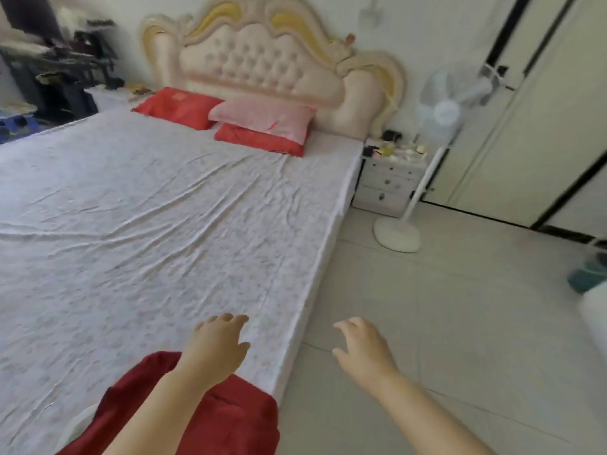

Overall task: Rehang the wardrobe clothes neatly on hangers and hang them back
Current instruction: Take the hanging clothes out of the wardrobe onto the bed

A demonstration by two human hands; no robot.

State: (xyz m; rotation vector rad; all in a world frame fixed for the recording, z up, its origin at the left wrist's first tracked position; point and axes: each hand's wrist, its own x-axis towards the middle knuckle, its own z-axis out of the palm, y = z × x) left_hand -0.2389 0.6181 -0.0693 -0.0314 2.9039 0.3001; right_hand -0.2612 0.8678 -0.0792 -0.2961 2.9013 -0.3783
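A dark red garment (230,418) lies crumpled on the near corner of the bed (131,208), partly over its edge. My left hand (216,343) hovers just above the garment and the white sheet, fingers apart, holding nothing. Over the floor to the right of the bed is my right hand (364,349), also open and empty. A white curved object (75,425), possibly a hanger, pokes out at the garment's left side. The cream wardrobe (538,110) with black trim stands at the far right, its doors closed.
Red and pink pillows (262,123) lie by the padded headboard. A white bedside cabinet (391,178) and a standing fan (423,178) occupy the gap between bed and wardrobe. A teal object (588,274) sits on the tiled floor at right. Cluttered furniture fills the far left.
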